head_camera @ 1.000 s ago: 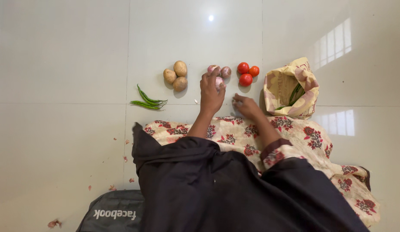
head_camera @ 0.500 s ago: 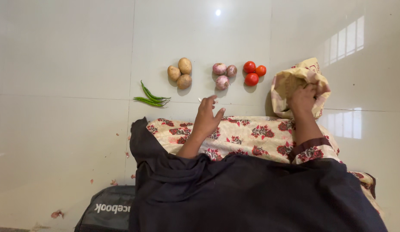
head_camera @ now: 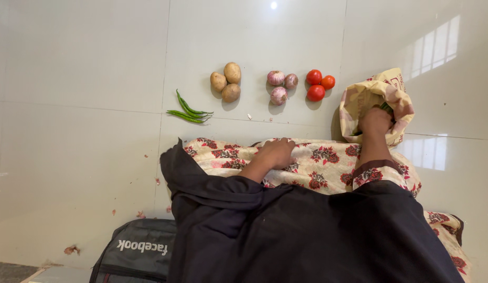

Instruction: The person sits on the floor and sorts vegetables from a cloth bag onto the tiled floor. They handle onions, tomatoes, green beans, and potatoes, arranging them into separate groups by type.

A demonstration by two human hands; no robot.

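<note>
Nearest me, a dark grey fabric bag [head_camera: 133,254] lies on the pale glossy tiled floor [head_camera: 76,131], beside my dark garment and the cream cloth with red flowers [head_camera: 328,157] over my lap. My left hand [head_camera: 277,153] rests palm down on that floral cloth, fingers loosely curled together and holding nothing. My right hand [head_camera: 375,121] reaches into the mouth of the cream and tan patterned cloth bag [head_camera: 398,99]; its fingers are hidden inside, so I cannot tell whether they grip anything, though a bit of green [head_camera: 386,107] shows just beside them. Farther out, in a row on the tiles from left to right: thin green chillies [head_camera: 189,111], three brown potatoes [head_camera: 226,82], three pinkish onions [head_camera: 280,85], and three red tomatoes [head_camera: 318,85], each cluster apart from the next.
</note>
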